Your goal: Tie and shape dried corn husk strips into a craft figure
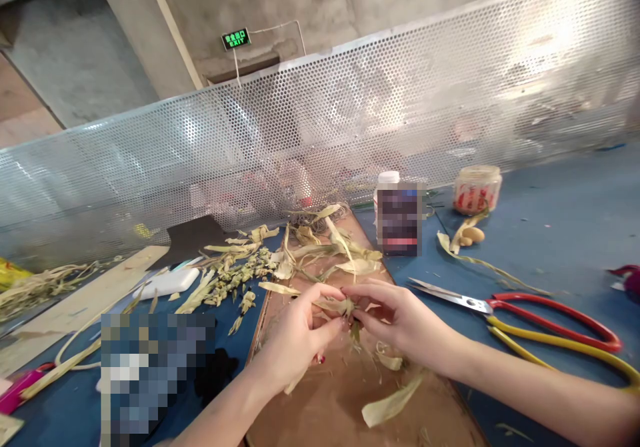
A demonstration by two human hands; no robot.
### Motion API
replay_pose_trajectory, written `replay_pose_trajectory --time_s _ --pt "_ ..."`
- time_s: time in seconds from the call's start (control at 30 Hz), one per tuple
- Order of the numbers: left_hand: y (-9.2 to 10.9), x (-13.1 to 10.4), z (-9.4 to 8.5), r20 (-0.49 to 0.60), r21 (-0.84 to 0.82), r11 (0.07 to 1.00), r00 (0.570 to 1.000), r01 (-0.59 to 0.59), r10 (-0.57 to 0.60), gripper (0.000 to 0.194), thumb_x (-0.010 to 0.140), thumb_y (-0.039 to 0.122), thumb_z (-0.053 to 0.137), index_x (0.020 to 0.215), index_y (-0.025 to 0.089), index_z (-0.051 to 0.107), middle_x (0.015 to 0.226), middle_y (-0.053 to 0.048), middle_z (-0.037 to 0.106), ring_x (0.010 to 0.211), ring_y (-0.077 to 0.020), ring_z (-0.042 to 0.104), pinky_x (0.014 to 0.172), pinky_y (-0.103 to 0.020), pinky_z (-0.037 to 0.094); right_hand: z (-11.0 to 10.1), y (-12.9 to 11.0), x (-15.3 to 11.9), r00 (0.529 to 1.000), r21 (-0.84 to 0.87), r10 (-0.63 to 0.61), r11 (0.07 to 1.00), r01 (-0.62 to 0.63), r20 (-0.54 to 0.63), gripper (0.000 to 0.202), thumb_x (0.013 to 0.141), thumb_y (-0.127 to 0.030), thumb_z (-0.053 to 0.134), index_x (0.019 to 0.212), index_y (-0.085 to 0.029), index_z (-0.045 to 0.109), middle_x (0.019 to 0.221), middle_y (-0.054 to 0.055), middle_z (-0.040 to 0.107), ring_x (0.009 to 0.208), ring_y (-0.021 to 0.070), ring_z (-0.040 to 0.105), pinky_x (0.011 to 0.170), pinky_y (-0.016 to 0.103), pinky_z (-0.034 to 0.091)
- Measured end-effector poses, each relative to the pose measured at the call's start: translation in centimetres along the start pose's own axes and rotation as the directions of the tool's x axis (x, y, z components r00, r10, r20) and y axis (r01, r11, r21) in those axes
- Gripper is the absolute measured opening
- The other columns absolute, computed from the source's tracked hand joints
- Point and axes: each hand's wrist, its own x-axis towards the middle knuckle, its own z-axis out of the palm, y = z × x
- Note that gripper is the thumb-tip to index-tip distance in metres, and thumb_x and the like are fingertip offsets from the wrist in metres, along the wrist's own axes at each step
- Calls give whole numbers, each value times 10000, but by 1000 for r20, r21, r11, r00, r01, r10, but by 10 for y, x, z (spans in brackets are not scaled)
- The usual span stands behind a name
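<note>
Pinching a small dry leaf piece [329, 306] just below the middle of the frame, with the left grip [303, 330] on one side and the right grip [400, 320] on the other. Both narrow, with fingertips close together on the leaf, maybe to keep such a thin, bendy thing from coming apart. Hard to tell the shape of its folds behind the fingers.

Held low over a brown board [345, 400], perhaps to catch crumbs and keep them off the blue table [555, 227]. Flat and hard-looking, with little bits scattered on top. Near the bottom of the frame, a loose strip [393, 404], pale, wide and papery. At the far end of the board, a leaf heap [350, 270], curly and wrinkly, likely there for easy reach.

To the left, knobbly dry sprigs [245, 274], green and lumpy. At right, big scissors [480, 305] with shiny blades, one red handle and one yellow handle. Set just beside the board, probably for quick picking up. At upper right, a round, see-through jar [477, 190] with red marks. Across the back, a metal screen [350, 107] full of tiny holes, maybe to stop things falling off.
</note>
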Motion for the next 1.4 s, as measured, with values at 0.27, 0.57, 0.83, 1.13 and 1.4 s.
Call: replay_pose_trajectory --time_s 0.27,0.57,0.83,1.13,1.4 --pt "1 0 3 6 -69 998 1000 -4 4 189 805 256 590 973 244 505 674 55 511 414 -39 356 359 -134 327 3 2 -3 1000 -19 -6 1000 6 14 339 810 -191 588 1149 -205 585 1017 54 639 880 167 625 765 279 531" --pt "2 -2 5 6 6 1000 1000 -10 10 196 815 254 569 995 253 492 772 32 525 470 -52 408 372 -134 373 6 5 -2 997 -84 -67 994 63 -45 318 810 -175 562 1124 -194 609 941 52 664 806 158 645 712 256 538" --pt "-2 -3 6 19 28 999 999 -32 32 230 815 281 578 1028 255 492 761 23 517 560 -93 452 394 -142 385 6 3 -2 994 -108 -98 990 91 -55 285 814 -176 550 1085 -180 636 906 50 667 761 141 643 680 237 533" --pt "2 -4 6 47 8 1000 999 -28 27 268 808 264 583 1054 250 479 788 14 539 549 -85 438 404 -147 388 5 6 -2 986 -183 -148 974 132 -80 268 811 -191 535 1052 -164 650 823 54 659 674 136 617 601 237 520" --pt "1 -5 4 76 -6 1000 997 -30 30 291 797 259 595 1061 247 474 795 13 550 554 -83 443 419 -150 373 3 5 -2 978 -235 -196 956 176 -67 265 833 -193 517 1057 -122 638 798 68 632 662 147 598 603 266 505"
